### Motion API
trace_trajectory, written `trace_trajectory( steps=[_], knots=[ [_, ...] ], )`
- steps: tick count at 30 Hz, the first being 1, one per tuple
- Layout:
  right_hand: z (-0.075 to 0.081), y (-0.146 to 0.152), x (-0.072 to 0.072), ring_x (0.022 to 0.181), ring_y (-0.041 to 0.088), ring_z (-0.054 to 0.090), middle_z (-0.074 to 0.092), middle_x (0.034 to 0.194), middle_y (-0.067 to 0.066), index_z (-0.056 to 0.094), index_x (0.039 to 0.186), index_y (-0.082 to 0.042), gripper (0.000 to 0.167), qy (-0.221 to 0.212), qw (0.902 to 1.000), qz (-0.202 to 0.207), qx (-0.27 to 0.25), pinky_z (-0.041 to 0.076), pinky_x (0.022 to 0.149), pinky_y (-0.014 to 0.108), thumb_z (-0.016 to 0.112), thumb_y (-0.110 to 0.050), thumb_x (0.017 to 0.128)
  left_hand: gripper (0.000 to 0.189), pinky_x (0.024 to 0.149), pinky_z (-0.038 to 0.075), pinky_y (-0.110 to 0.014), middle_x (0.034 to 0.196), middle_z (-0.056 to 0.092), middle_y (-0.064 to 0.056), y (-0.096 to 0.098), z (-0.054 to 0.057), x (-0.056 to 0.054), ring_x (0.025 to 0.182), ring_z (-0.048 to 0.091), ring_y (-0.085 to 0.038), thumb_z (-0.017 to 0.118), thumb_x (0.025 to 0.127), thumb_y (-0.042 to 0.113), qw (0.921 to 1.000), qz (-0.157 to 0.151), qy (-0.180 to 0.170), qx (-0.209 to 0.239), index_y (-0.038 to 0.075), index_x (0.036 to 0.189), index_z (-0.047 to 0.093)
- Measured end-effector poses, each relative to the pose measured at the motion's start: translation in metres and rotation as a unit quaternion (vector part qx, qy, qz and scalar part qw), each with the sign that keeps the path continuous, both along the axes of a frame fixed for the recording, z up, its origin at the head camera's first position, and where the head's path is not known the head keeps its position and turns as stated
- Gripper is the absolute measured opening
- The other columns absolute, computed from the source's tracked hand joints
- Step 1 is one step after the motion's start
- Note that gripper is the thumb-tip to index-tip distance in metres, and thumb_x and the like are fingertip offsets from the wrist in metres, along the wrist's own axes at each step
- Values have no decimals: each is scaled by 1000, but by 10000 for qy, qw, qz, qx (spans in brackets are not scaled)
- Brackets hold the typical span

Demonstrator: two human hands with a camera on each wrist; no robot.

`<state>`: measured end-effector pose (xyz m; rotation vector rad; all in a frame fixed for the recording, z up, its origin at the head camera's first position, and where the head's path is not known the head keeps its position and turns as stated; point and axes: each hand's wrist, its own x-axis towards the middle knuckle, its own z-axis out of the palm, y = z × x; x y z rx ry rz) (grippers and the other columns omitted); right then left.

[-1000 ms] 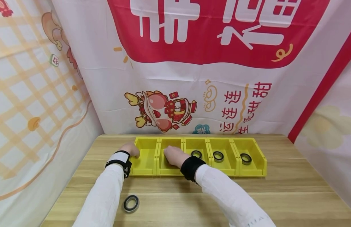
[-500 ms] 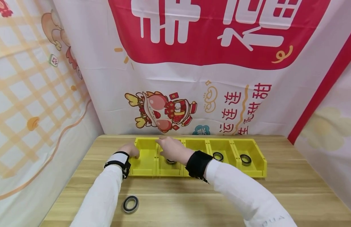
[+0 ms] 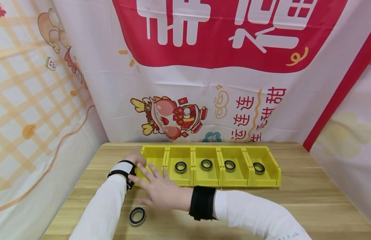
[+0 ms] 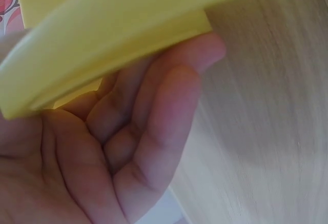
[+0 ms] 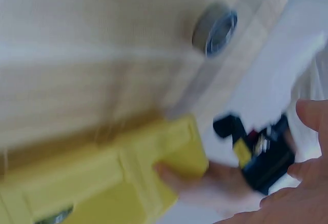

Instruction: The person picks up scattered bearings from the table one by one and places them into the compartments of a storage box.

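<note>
My left hand grips the left side wall of the leftmost yellow bin. In the left wrist view its fingers curl beneath the bin's yellow edge; the thumb is mostly hidden there. My right hand hovers before that bin with fingers spread, holding nothing. On the table, below the hands, lies a ball bearing, also seen in the right wrist view as a blurred ring. Part of the leftmost bin's inside is hidden behind the right fingers.
Several joined yellow bins stand in a row on the wooden table. One bearing lies in the second bin, one in the third bin, and others in the bins further right. A printed cloth hangs behind.
My right hand has left the second bin, uncovering the bearing there, and moved towards me and left with its fingers spreading. The left hand keeps its grip on the leftmost bin.
</note>
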<state>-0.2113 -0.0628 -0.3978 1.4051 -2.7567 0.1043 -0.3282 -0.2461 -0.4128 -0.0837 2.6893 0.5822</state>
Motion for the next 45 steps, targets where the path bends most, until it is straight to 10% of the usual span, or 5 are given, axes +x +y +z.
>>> trace_trajectory(
  steps=[9,19,25,33,45],
  knots=[
    [-36,-9,22,144,32,-3,-12,158,0,4,152,-38,71,-646,9956,588,342,28,104,56,41,-56,94,15,51,38,-26,79,51,-13,-8,-14,-10,60,43,-19,56,72,3,9996,159,-50,231,-5,84,56],
    [-66,-20,32,142,34,15,4,159,5,14,151,-36,57,-173,9876,1124,1078,25,110,38,32,-50,99,8,49,33,-25,74,49,-11,-9,-15,-12,53,36,-14,56,71,5,9999,1,-27,111,5,69,48],
    [-73,-21,38,142,22,21,21,156,6,28,150,-29,54,533,9795,1478,1263,21,112,35,37,-46,100,7,51,33,-26,74,47,-10,-5,-12,-12,56,37,-16,57,72,6,9998,41,-157,115,4,74,51],
    [-74,-23,38,135,28,33,30,152,6,35,147,-28,55,228,9866,1349,893,32,106,31,50,-16,96,8,51,34,-27,75,48,-11,-5,-7,-11,57,38,-17,58,74,7,9996,122,-188,173,3,74,51],
    [-76,-28,41,128,23,41,38,146,3,47,140,-30,48,216,9906,1157,697,49,85,24,55,-17,95,6,50,34,-25,71,45,-8,-5,-11,-10,54,37,-14,57,74,5,9995,109,-197,212,1,76,52]
  ],
)
